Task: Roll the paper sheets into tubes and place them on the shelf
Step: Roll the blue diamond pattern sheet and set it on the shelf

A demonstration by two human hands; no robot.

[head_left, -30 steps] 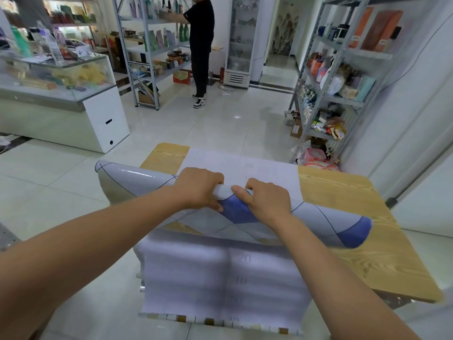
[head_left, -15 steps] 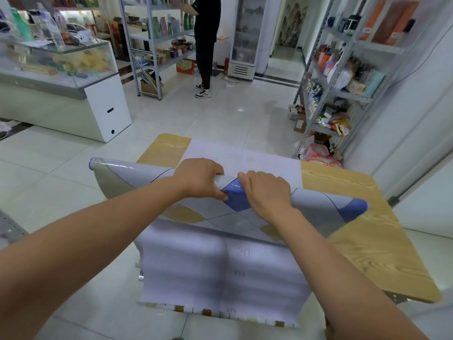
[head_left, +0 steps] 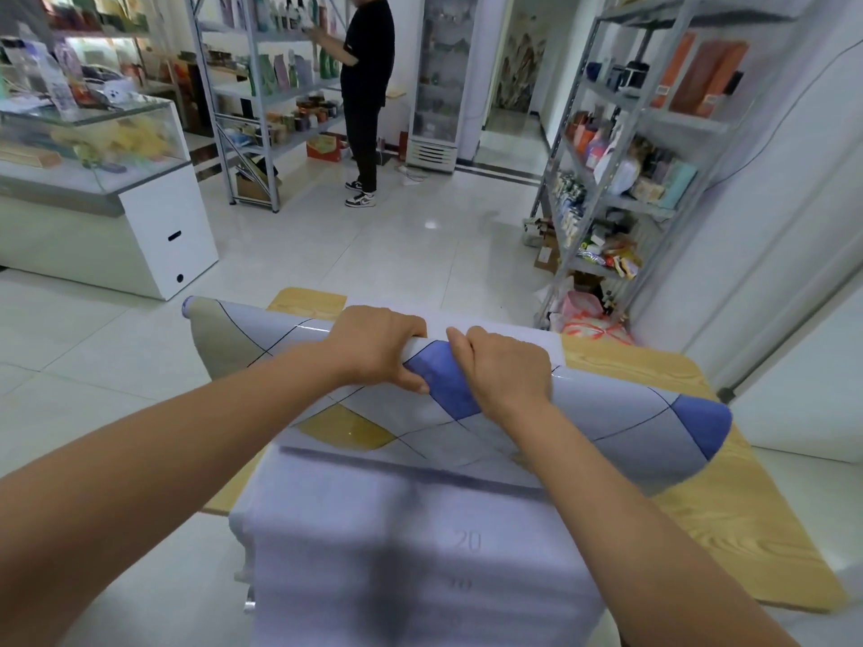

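**Q:** Where is the paper, and who has hold of it?

**A:** A glossy patterned sheet (head_left: 630, 413), grey with blue and yellow diamonds, lies across a wooden table (head_left: 724, 506). It is curled into a loose, wide roll. The person's left hand (head_left: 378, 350) and right hand (head_left: 502, 366) sit side by side at the middle of the roll. Both grip it, with the fingers curled over the top and the left thumb tucked under the near side. Beneath it lies a plain white sheet (head_left: 397, 553) printed with faint numbers, which hangs off the near edge of the table.

**Q:** What has changed in the last second?

**A:** The roll and both hands have moved farther across the table. A second ago a broad band of white sheet showed beyond the knuckles, and now only a thin strip does. More flat patterned paper lies on the near side too, and the yellow diamond is now fully in view.

**Q:** What does that mean for the task?

**A:** The tube is probably not finished. The roll is fat, its ends gape open, and a flat flap remains unwound. It is unclear whether the push tightened the curl or only slid it along. The flap still needs winding in before the tube can go on a shelf. The metal shelf rack (head_left: 654, 115) to the right stands well apart from the table.
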